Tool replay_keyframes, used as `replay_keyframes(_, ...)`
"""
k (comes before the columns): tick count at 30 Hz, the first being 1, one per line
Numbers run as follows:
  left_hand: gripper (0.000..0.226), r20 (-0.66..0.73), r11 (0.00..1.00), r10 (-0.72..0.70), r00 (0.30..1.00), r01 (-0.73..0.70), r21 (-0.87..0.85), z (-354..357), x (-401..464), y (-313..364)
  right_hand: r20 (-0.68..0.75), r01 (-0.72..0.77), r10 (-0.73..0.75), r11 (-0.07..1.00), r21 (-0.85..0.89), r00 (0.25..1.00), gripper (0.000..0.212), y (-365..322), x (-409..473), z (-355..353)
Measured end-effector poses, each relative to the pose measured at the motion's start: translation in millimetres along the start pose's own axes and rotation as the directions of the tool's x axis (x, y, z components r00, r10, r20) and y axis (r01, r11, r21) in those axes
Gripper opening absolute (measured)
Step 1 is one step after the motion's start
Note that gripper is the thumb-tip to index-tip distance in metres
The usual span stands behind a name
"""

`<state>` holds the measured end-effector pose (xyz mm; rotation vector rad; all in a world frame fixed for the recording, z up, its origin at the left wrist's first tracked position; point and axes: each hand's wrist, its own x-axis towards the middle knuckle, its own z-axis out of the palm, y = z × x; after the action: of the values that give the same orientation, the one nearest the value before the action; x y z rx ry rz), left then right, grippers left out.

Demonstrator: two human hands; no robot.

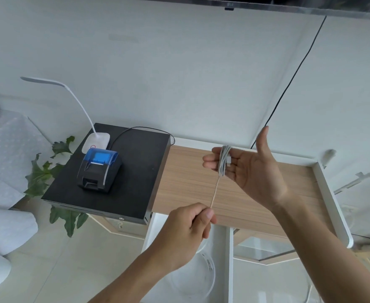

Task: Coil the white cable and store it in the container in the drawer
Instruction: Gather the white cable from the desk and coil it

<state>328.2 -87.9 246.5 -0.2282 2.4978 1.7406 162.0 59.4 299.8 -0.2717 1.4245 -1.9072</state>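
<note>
white cable (223, 159) looped around flat, extended fingers of right hand (248, 169), thumb up, left hand (189, 226) pinching taut tail below, possibly clear container (192, 274) underneath

1. A wood-grain worktop (186, 178) with a white raised rim stands against a pale wall.
2. A flat black box (136, 171) rests on the worktop's left end.
3. A small black printer with a blue lid (99, 169) sits on the box.
4. A white gooseneck lamp (96, 139) stands just behind the printer.
5. Green leaves (39, 173) show left of the box.
6. A black wire (293, 79) runs down the wall.
</note>
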Motion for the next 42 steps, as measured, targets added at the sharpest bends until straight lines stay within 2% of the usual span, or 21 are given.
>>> replay_keyframes(4,0.033,0.020,0.976,0.025,0.999,-0.029,0.214,-18.2,-9.1,31.7,0.028,-0.108,0.123,0.939,-0.327,0.992,0.118,12.7,-0.8,0.8)
replay_keyframes(9,0.030,0.025,0.893,0.103,0.994,-0.103,0.439,-41.3,-8.1,63.5,0.074,-0.174,0.233,0.870,-0.462,0.970,0.123,18.8,0.1,5.8)
replay_keyframes(12,0.030,0.037,0.866,0.146,0.989,-0.146,0.478,-54.1,2.2,73.3,0.097,-0.189,0.285,0.818,-0.543,0.954,0.126,19.6,0.1,7.8)
replay_keyframes(16,0.030,0.018,0.889,0.185,0.983,-0.175,0.423,-69.2,18.9,75.3,0.209,-0.117,0.301,0.784,-0.610,0.930,0.128,17.7,-5.8,13.1)
replay_keyframes(22,0.022,-0.050,0.925,0.204,0.978,-0.176,0.335,-81.2,40.5,48.8,0.337,-0.152,0.332,0.874,-0.461,0.881,0.135,20.0,-8.8,13.6)
replay_keyframes(24,0.022,-0.043,0.964,0.171,0.984,-0.158,0.216,-80.1,41.6,35.1,0.401,-0.182,0.318,0.922,-0.341,0.859,0.138,19.8,-9.2,11.2)
replay_keyframes(26,0.024,-0.016,0.992,0.124,0.992,-0.123,0.025,-74.5,39.8,21.7,0.457,-0.207,0.291,0.952,-0.226,0.840,0.136,21.3,-9.6,8.8)
replay_keyframes(28,0.028,-0.028,0.983,0.096,0.995,-0.099,-0.155,-65.6,37.2,10.1,0.495,-0.234,0.266,0.964,-0.127,0.827,0.123,26.3,-11.0,7.7)
replay_keyframes(31,0.033,-0.075,0.945,0.044,0.996,-0.066,-0.320,-49.9,32.4,-0.9,0.512,-0.291,0.250,0.957,0.001,0.822,0.089,38.6,-14.4,8.7)
replay_keyframes(34,0.038,-0.087,0.916,-0.008,0.996,-0.027,-0.400,-38.1,30.5,-10.0,0.474,-0.293,0.241,0.955,0.039,0.847,0.059,49.8,-16.7,12.0)
replay_keyframes(38,0.039,-0.159,0.888,-0.040,0.986,-0.038,-0.457,-25.9,31.0,-15.7,0.380,-0.297,0.233,0.947,0.122,0.895,0.043,59.5,-20.0,16.0)
replay_keyframes(40,0.036,-0.206,0.885,-0.063,0.977,-0.041,-0.464,-23.4,31.4,-18.2,0.287,-0.294,0.228,0.932,0.212,0.930,0.037,63.4,-22.3,19.5)
replay_keyframes(42,0.031,-0.242,0.890,-0.086,0.966,-0.035,-0.454,-21.8,31.8,-21.6,0.123,-0.240,0.215,0.937,0.253,0.969,0.032,66.3,-26.2,26.0)
